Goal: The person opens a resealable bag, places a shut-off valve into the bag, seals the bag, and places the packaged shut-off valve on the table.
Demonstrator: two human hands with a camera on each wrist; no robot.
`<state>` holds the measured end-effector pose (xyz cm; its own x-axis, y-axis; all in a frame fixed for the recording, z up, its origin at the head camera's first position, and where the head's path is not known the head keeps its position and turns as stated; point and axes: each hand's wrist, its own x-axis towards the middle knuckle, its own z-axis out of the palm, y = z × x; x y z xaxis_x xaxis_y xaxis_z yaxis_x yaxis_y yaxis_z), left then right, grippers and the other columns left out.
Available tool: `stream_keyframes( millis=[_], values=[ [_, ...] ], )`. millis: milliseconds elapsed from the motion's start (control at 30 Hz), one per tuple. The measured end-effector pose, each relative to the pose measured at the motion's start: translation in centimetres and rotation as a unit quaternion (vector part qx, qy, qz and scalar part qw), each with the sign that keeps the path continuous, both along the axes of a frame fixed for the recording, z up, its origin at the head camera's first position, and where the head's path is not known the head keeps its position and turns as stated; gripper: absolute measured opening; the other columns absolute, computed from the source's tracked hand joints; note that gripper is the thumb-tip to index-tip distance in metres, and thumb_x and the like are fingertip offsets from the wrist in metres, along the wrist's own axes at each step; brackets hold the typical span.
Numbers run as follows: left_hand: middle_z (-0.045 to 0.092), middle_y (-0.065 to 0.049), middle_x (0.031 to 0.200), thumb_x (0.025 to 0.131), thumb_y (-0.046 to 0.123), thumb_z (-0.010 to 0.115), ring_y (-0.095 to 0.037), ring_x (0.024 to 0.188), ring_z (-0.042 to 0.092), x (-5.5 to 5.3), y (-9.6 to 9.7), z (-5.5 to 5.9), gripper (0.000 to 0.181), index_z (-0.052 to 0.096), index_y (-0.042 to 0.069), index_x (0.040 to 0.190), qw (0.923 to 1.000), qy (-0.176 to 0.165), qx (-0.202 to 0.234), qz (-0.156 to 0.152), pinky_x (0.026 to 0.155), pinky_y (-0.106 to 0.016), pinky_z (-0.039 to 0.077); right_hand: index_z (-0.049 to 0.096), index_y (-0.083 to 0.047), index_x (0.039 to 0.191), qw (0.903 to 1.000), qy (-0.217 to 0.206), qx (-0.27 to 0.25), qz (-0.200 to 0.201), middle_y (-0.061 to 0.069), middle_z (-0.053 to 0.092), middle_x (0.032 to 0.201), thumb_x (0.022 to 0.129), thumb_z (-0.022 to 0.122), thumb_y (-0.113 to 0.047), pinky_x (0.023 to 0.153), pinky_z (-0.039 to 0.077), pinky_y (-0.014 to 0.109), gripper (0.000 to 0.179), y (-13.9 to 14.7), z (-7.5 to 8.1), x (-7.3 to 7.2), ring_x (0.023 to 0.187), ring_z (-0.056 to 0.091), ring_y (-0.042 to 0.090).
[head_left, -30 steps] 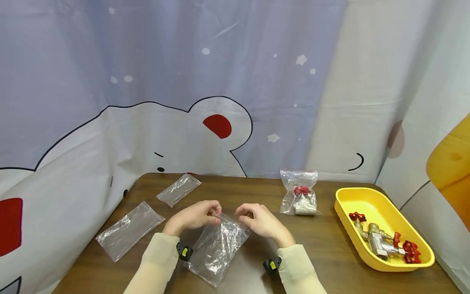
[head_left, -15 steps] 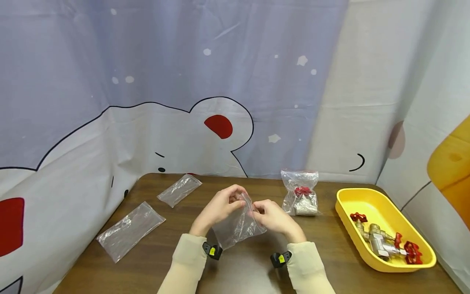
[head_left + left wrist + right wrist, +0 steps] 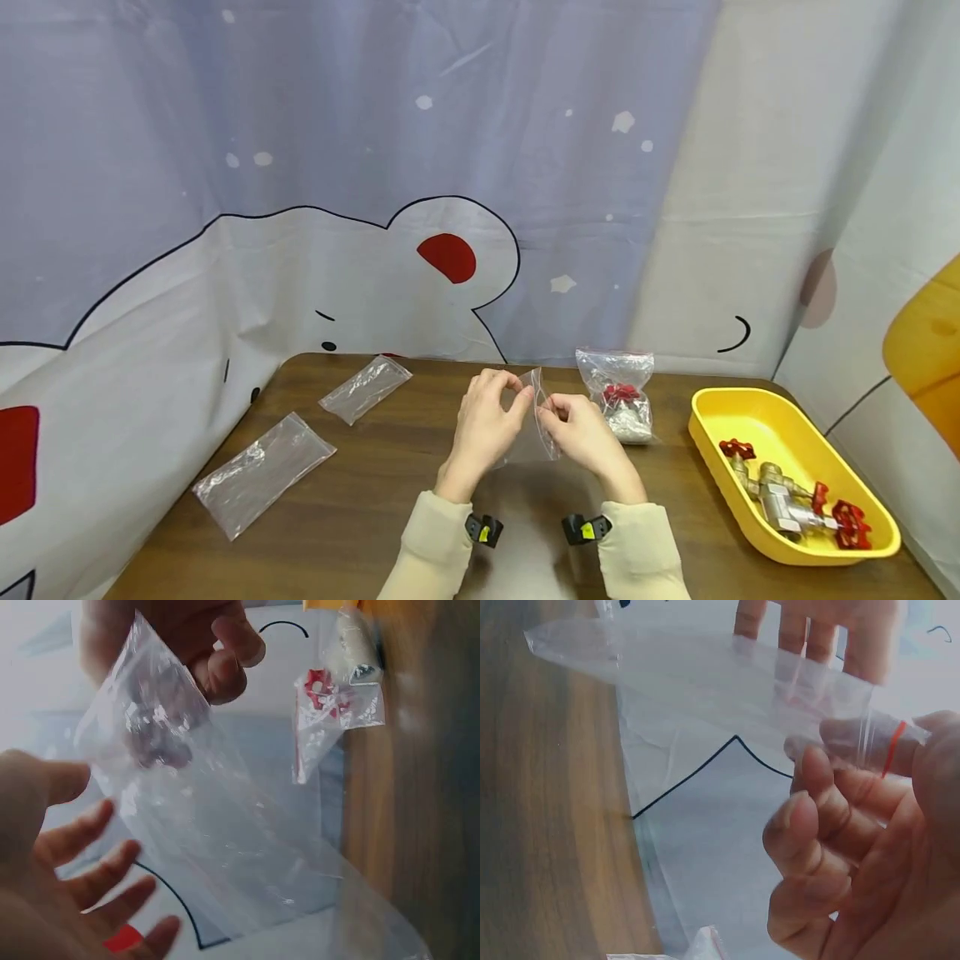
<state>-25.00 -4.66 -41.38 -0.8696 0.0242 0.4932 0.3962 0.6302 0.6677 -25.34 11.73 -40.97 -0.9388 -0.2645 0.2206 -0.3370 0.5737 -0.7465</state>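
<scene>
A clear zip bag (image 3: 534, 446) hangs between both hands over the wooden table (image 3: 360, 533). My right hand (image 3: 588, 433) pinches its mouth near the zip strip; the red line on that strip shows beside the thumb in the right wrist view. On the bag's other side is my left hand (image 3: 483, 421), thumb and index finger at the mouth's edge. Its fingers (image 3: 112, 900) are spread apart beside the film in the left wrist view. No contents show inside the bag (image 3: 697, 675).
Behind the right hand stands a zip bag (image 3: 628, 408) holding a red-handled valve. Two flat clear bags, one nearer (image 3: 264, 473) and one farther (image 3: 366, 388), lie at the left. A yellow tray (image 3: 742, 404) with several valves (image 3: 783, 508) sits right. A printed curtain (image 3: 315, 125) rises behind.
The bag has been lifted from lying slanted on the table to hanging upright, and moved right. Both hands moved right with it, the left one farther; the right hand has taken hold of the mouth.
</scene>
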Motion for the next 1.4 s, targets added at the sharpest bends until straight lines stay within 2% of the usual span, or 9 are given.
stream_keyframes(
  millis=[133, 200, 400, 567, 700, 867, 1100, 1267, 1400],
  values=[
    [0.059, 0.005, 0.084, 0.093, 0.052, 0.059, -0.014, 0.078, 0.055, 1.0, 0.7, 0.6, 0.032, 0.060, 0.024, 0.077, 0.9979, -0.042, -0.048, 0.007, 0.062, -0.035, 0.044, 0.055, -0.014, 0.065, 0.9989, 0.030, 0.028, -0.021, -0.006, 0.044, 0.053, 0.092, 0.062, -0.011, 0.049, 0.034, 0.029, 0.029, 0.0, 0.3, 0.2, 0.048, 0.041, 0.010],
    [0.056, 0.007, 0.073, 0.092, 0.054, 0.058, -0.012, 0.066, 0.052, 1.2, 0.7, 0.7, 0.035, 0.057, 0.025, 0.073, 0.9963, -0.063, -0.058, 0.005, 0.055, -0.033, 0.041, 0.054, -0.014, 0.064, 0.9982, 0.040, 0.037, -0.024, -0.006, 0.043, 0.054, 0.092, 0.061, -0.009, 0.050, 0.034, 0.030, 0.029, -0.1, 0.4, 0.3, 0.049, 0.041, 0.011],
    [0.048, 0.010, 0.055, 0.089, 0.029, 0.059, -0.010, 0.049, 0.045, 1.0, 0.6, 0.4, 0.025, 0.056, 0.024, 0.065, 0.9940, -0.087, -0.066, -0.004, 0.045, -0.031, 0.037, 0.052, -0.015, 0.064, 0.9985, 0.025, 0.040, -0.029, -0.006, 0.039, 0.052, 0.091, 0.064, -0.013, 0.047, 0.029, 0.027, 0.030, 0.5, 0.6, 0.4, 0.048, 0.036, 0.009],
    [0.043, 0.010, 0.052, 0.082, 0.022, 0.057, -0.009, 0.047, 0.041, 1.0, -0.4, 0.5, 0.023, 0.051, 0.021, 0.059, 0.9932, -0.100, -0.059, 0.005, 0.045, -0.030, 0.035, 0.051, -0.013, 0.062, 0.9982, 0.006, 0.050, -0.034, -0.006, 0.036, 0.052, 0.092, 0.065, -0.018, 0.046, 0.028, 0.028, 0.033, 1.6, 0.5, 0.5, 0.047, 0.034, 0.010],
    [0.042, 0.011, 0.052, 0.078, 0.022, 0.057, -0.010, 0.048, 0.042, 1.4, -1.1, 1.3, 0.024, 0.049, 0.021, 0.056, 0.9929, -0.106, -0.053, 0.011, 0.047, -0.031, 0.036, 0.051, -0.014, 0.061, 0.9972, -0.006, 0.057, -0.048, -0.007, 0.038, 0.052, 0.091, 0.065, -0.020, 0.047, 0.030, 0.029, 0.034, 2.9, 0.4, 0.4, 0.049, 0.036, 0.011],
    [0.039, 0.011, 0.050, 0.074, 0.023, 0.058, -0.011, 0.050, 0.042, 2.0, -1.1, 2.5, 0.024, 0.047, 0.022, 0.053, 0.9915, -0.110, -0.069, 0.000, 0.048, -0.032, 0.036, 0.056, -0.005, 0.066, 0.9988, -0.039, 0.019, -0.023, -0.006, 0.044, 0.052, 0.091, 0.066, -0.018, 0.046, 0.034, 0.027, 0.030, 4.8, 0.8, 0.4, 0.048, 0.045, 0.013],
    [0.031, 0.013, 0.047, 0.076, 0.027, 0.061, -0.009, 0.048, 0.036, 1.9, -0.7, 1.9, 0.032, 0.040, 0.022, 0.051, 0.9847, -0.129, -0.112, -0.033, 0.047, -0.029, 0.030, 0.056, -0.003, 0.066, 0.9981, -0.055, -0.016, -0.022, -0.005, 0.046, 0.051, 0.086, 0.069, -0.011, 0.046, 0.035, 0.026, 0.025, 6.5, 0.8, 0.8, 0.048, 0.051, 0.017],
    [0.035, 0.012, 0.048, 0.075, 0.026, 0.060, -0.010, 0.048, 0.039, 2.0, -0.9, 1.7, 0.030, 0.043, 0.021, 0.051, 0.9828, -0.139, -0.119, -0.027, 0.046, -0.031, 0.032, 0.057, -0.002, 0.067, 0.9979, -0.061, -0.012, -0.020, -0.005, 0.048, 0.050, 0.088, 0.070, -0.015, 0.049, 0.036, 0.027, 0.028, 6.2, 0.4, 0.8, 0.049, 0.052, 0.017],
    [0.042, 0.012, 0.051, 0.077, 0.026, 0.059, -0.010, 0.051, 0.044, 2.0, -0.5, 1.8, 0.025, 0.048, 0.022, 0.054, 0.9817, -0.141, -0.115, -0.055, 0.048, -0.031, 0.036, 0.056, -0.001, 0.067, 0.9977, -0.049, -0.005, -0.047, -0.005, 0.046, 0.049, 0.087, 0.070, -0.016, 0.048, 0.037, 0.028, 0.028, 6.4, 0.8, 1.0, 0.047, 0.054, 0.019]
  ],
)
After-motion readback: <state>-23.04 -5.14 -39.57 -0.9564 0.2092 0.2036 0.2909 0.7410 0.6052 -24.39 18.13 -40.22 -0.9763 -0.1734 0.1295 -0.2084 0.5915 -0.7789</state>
